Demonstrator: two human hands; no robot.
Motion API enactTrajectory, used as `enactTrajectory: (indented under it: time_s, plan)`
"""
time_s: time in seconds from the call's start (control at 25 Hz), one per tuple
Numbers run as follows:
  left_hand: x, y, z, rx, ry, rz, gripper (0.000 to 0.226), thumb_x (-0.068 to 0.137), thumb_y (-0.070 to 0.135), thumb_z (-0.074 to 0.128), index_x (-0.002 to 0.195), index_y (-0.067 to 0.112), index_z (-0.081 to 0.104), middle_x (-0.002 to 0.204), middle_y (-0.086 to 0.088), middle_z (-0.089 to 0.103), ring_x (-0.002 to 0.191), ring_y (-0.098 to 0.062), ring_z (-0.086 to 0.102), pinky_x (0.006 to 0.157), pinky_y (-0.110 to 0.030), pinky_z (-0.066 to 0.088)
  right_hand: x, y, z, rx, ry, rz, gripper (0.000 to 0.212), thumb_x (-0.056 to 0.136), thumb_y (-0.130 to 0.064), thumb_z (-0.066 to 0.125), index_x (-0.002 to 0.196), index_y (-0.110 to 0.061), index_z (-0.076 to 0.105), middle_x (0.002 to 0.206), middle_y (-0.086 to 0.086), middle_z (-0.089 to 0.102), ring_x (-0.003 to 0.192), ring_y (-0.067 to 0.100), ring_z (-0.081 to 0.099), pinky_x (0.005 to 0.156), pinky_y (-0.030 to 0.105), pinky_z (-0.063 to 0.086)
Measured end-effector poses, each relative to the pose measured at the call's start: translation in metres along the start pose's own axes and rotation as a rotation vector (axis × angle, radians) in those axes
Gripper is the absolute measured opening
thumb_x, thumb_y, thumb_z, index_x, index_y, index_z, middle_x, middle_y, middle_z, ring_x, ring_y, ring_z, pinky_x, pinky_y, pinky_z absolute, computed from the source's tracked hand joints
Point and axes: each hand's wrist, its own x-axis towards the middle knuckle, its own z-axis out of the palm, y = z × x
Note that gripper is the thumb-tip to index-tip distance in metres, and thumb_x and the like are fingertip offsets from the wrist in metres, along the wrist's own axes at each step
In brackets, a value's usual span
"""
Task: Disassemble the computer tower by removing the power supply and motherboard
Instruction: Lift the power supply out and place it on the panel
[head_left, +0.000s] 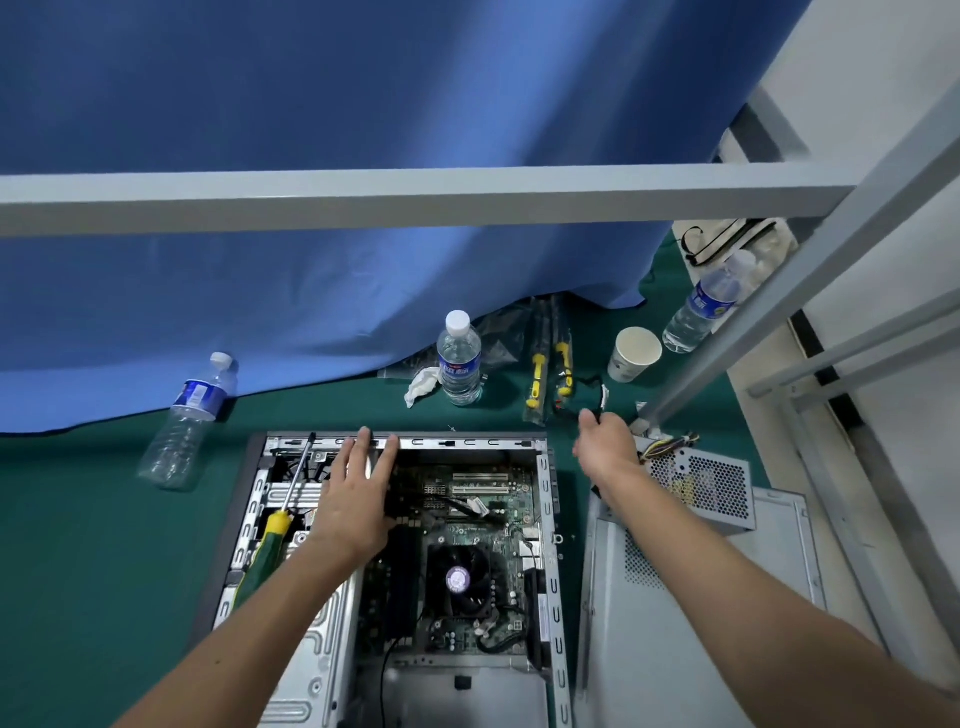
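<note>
The open computer case (545, 519) lies flat on the green table. Inside it sits the motherboard (498, 519) with a black CPU fan (460, 579). My left hand (358, 499) rests on the case's far rim with its fingers straight. The grey perforated power supply (711, 488) stands outside the case on the right, its coloured wires (667, 447) pointing left. Between case and power supply, my right hand (605, 447) has its fingers curled, apparently around a black cable (587, 408); the fingers themselves are hidden.
A yellow-green screwdriver (275, 535) lies in the case's left side. The removed side panel (675, 613) lies at right. Three water bottles (460, 358), a paper cup (634, 353), packaged screwdrivers (537, 374) and a tissue (423, 384) stand behind. A grey metal bar (415, 197) crosses overhead.
</note>
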Motion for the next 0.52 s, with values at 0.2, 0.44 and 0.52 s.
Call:
enactTrajectory:
  time_s: [0.2,0.44,0.52]
  plan:
    - [-0.002,0.0,0.001,0.01,0.005,-0.003,0.108,0.088,0.021,0.067,0.154,0.029,-0.018,0.162,-0.006,-0.021,0.15,-0.027,-0.014,0.122,-0.045,0.014,-0.003,0.014,0.012,-0.208,0.032,-0.075,0.041,0.104,-0.016,0.039,0.142,-0.002,0.038,0.142,0.019,0.042,0.108,0.029,0.056,0.093,0.036,0.043]
    - [-0.012,-0.016,0.013,-0.083,0.103,0.073,0.067,0.102,0.048,0.025,0.15,0.037,-0.02,0.158,0.007,-0.03,0.145,-0.012,-0.026,0.119,-0.048,0.008,-0.047,0.041,0.055,-0.352,-0.072,-0.378,0.066,0.104,-0.038,0.034,0.157,-0.012,0.004,0.156,0.007,0.025,0.144,0.023,0.024,0.117,0.038,0.023]
    - [-0.015,-0.024,0.019,-0.126,0.181,0.133,0.059,0.099,0.049,0.009,0.153,0.033,-0.009,0.162,0.007,-0.018,0.147,-0.009,-0.02,0.122,-0.039,0.004,-0.049,0.051,0.064,-0.464,0.006,-0.442,0.071,0.104,-0.037,0.034,0.156,-0.011,-0.006,0.155,0.006,0.025,0.142,0.022,0.021,0.119,0.037,0.023]
